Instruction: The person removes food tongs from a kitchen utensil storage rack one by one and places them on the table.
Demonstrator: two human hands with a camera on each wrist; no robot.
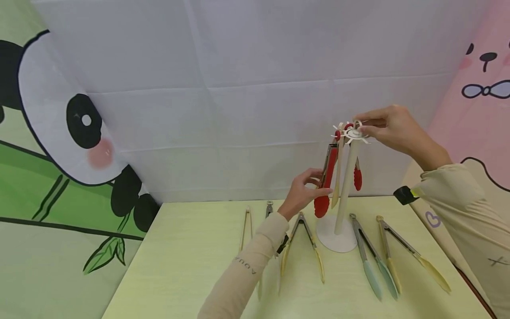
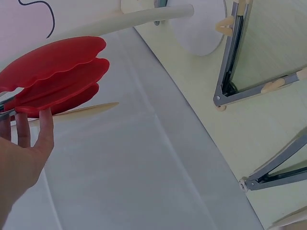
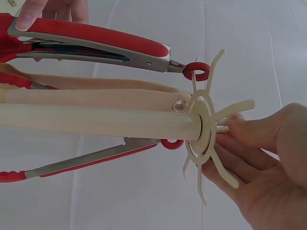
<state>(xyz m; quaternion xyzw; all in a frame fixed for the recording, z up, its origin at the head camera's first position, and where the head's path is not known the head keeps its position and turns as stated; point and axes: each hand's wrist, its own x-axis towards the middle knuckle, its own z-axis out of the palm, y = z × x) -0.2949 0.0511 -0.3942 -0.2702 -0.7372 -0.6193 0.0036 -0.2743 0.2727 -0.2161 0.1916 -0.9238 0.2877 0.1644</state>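
Observation:
Red-handled tongs (image 1: 334,164) hang by a red loop from one arm of a cream rotating hook rack (image 3: 207,110) on a white stand. My left hand (image 1: 300,192) holds these tongs low on their handle, thumb in front and fingers behind. Their red scalloped tips (image 2: 62,67) show in the left wrist view. At the top of the stand, my right hand (image 1: 398,130) pinches the small ring above the hooks. Beige tongs (image 3: 96,98) and more red tongs (image 3: 96,162) hang from other hooks around the pole (image 1: 345,190).
Several tongs stand or lie spread on the pale yellow table: beige-tipped tongs (image 1: 318,261) left of the stand's round base (image 1: 326,239), green-tipped tongs (image 1: 370,277) and yellow-tipped tongs (image 1: 436,274) to its right. Behind the table hangs a white cloth (image 1: 239,110).

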